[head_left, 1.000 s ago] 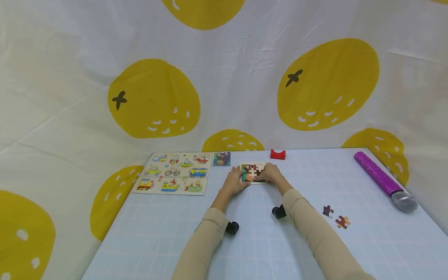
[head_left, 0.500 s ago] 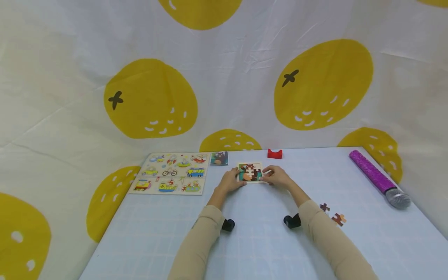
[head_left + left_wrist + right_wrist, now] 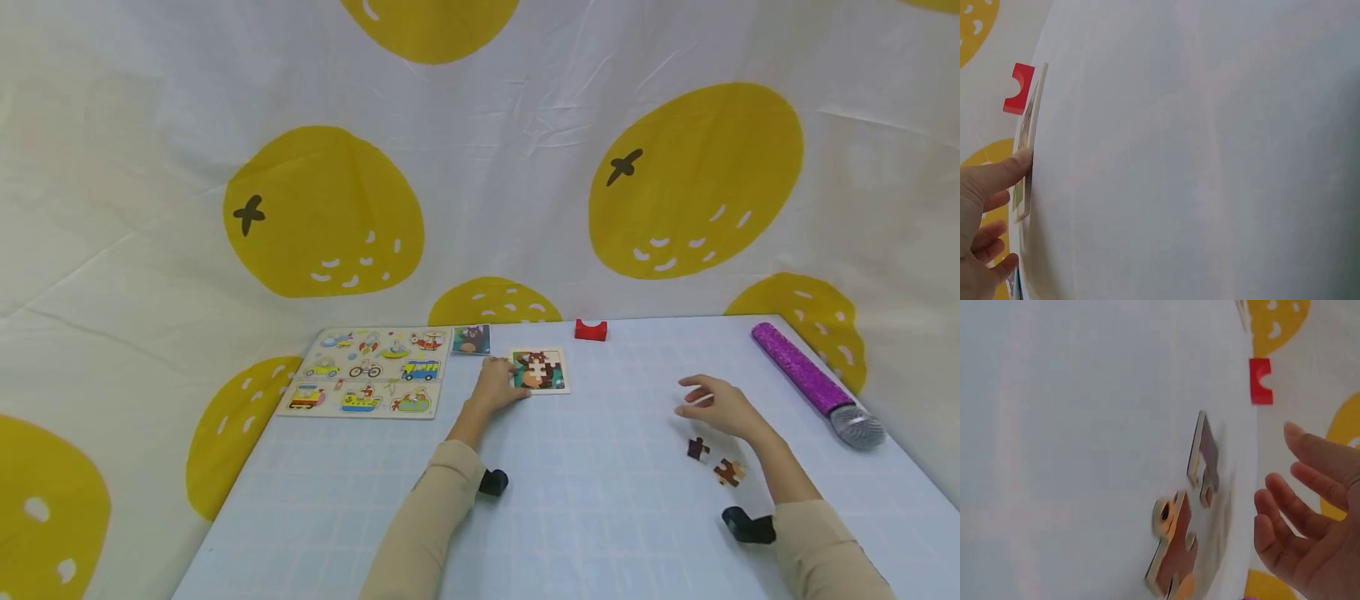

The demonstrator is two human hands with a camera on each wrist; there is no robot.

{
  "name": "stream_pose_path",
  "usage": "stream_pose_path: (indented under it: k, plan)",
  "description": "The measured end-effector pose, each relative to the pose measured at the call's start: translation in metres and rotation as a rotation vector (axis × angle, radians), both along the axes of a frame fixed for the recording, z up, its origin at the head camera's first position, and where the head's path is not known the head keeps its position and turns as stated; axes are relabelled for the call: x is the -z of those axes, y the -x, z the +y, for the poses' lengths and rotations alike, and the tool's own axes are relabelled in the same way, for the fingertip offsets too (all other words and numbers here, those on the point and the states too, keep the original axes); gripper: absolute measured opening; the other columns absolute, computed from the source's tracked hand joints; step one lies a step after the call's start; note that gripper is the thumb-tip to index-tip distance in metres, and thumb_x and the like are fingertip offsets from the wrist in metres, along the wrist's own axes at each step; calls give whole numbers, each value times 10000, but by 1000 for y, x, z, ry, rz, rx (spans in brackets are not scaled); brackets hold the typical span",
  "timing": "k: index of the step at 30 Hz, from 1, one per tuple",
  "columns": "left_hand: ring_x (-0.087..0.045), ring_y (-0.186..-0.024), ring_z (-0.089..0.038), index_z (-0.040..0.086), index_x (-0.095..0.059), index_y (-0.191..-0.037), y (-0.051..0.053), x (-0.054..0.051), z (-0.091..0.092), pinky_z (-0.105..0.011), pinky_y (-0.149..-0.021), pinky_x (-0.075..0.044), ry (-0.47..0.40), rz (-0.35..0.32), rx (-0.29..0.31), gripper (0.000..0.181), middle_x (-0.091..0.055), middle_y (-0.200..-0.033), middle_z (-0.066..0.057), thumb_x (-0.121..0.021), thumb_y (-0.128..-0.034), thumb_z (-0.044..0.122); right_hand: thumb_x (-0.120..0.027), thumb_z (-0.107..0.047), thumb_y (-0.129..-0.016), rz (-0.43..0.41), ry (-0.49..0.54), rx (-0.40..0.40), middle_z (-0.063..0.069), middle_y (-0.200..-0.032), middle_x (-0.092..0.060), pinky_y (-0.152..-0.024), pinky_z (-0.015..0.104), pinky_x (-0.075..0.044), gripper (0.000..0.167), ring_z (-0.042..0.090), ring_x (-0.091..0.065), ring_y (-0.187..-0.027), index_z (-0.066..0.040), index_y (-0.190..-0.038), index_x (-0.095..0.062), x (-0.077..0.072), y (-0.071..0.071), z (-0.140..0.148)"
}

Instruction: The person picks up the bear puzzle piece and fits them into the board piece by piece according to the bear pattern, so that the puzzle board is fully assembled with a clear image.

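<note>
A small framed jigsaw puzzle (image 3: 540, 372) with a brown animal picture lies toward the back of the table, a pale piece-shaped gap in its middle. My left hand (image 3: 495, 385) holds its left side, with the thumb (image 3: 1007, 172) on the frame's near edge; the other fingers are partly hidden. To the right, my right hand (image 3: 718, 406) hovers with loosely bent fingers and nothing in them. Just below it in the head view lie two loose jigsaw pieces, a dark one (image 3: 698, 449) and a brown-orange one (image 3: 729, 472), both apart from the hand.
A wooden vehicle puzzle board (image 3: 365, 372) is at the back left, beside a small picture card (image 3: 472, 340). A red notched block (image 3: 591, 331) stands near the back edge. On the right lies a purple glittery microphone (image 3: 813, 379). A patterned cloth hangs behind the table.
My right hand has left the framed puzzle and moved right, toward the two loose pieces. The left hand stays at the puzzle's left side.
</note>
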State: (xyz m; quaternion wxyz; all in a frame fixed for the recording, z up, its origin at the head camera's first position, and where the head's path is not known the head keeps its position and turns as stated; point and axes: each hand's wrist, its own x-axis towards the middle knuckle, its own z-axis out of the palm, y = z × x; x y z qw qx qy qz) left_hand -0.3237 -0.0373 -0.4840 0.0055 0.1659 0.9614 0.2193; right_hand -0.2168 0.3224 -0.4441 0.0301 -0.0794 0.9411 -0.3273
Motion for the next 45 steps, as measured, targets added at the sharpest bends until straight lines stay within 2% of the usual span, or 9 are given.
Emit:
stream_pose_path:
  k: [4,13,15,21,26,32,37,42,45]
  plan:
    - [-427,-1155,-286,27,-658,-1136,2,-4,1,-390,-998,-403,39,66,-19,591,-534,-1210,-156,-816,-705,399,-709,-259,-841,-39,-24,4,236,-1002,-623,-776,519,-522,582,391,-591,-924,101,-1242,-487,3,-12,15]
    - [-475,-1216,-317,-1,-592,-1245,5,-9,-1,-421,-1034,-390,2,-76,-9,673,-538,-1290,-179,-808,-726,369,-811,-387,-700,-196,-136,-18,240,-1085,-592,-779,509,-500,674,353,-532,-933,42,-1159,-568,13,-15,18]
    - [-475,-1212,-317,-5,-590,-1249,6,-9,0,-422,-1035,-388,-15,-96,-3,672,-527,-1296,-182,-807,-730,361,-830,-380,-674,-215,-142,-31,211,-1055,-599,-783,509,-494,638,332,-530,-915,24,-1102,-584,14,-17,17]
    - [-477,-1194,-312,1,-598,-1249,5,-9,-2,-422,-1016,-401,-22,-83,24,653,-524,-1283,-182,-801,-737,353,-826,-251,-703,-226,-102,-68,57,-840,-567,-652,330,-479,402,209,-495,-758,-21,-935,-592,11,-19,12]
    - [-475,-1202,-315,12,-589,-1264,5,-7,-3,-426,-1019,-398,-29,-93,17,656,-513,-1300,-179,-798,-742,351,-783,-178,-752,-155,-32,-67,99,-899,-575,-677,342,-519,397,232,-540,-803,28,-1034,-593,12,-12,8]
    - [-469,-1214,-314,37,-583,-1281,7,-3,-2,-432,-1020,-396,-40,-103,4,653,-500,-1319,-170,-795,-747,348,-758,-147,-790,-23,84,-25,217,-1014,-603,-732,371,-552,392,288,-594,-857,75,-1081,-617,7,6,-6]
    - [-473,-1209,-309,40,-578,-1287,7,-4,-2,-425,-1018,-399,-46,-105,-2,655,-503,-1312,-163,-794,-749,345,-719,-154,-837,55,191,20,229,-1034,-616,-735,254,-533,420,295,-596,-895,67,-1175,-603,0,23,-21]
    - [-478,-1205,-299,36,-579,-1284,5,-4,-2,-420,-1017,-399,-48,-108,-15,654,-507,-1307,-150,-794,-750,344,-688,-218,-869,75,360,123,211,-1034,-633,-721,115,-487,509,97,-608,-824,53,-1271,-532,-3,40,-36]
    - [-467,-1220,-292,37,-570,-1295,4,-4,-1,-414,-1028,-390,-58,-119,-20,663,-500,-1321,-141,-792,-751,344,-691,-260,-866,68,426,192,207,-1086,-643,-761,103,-482,522,-31,-587,-790,50,-1257,-536,-4,50,-45]
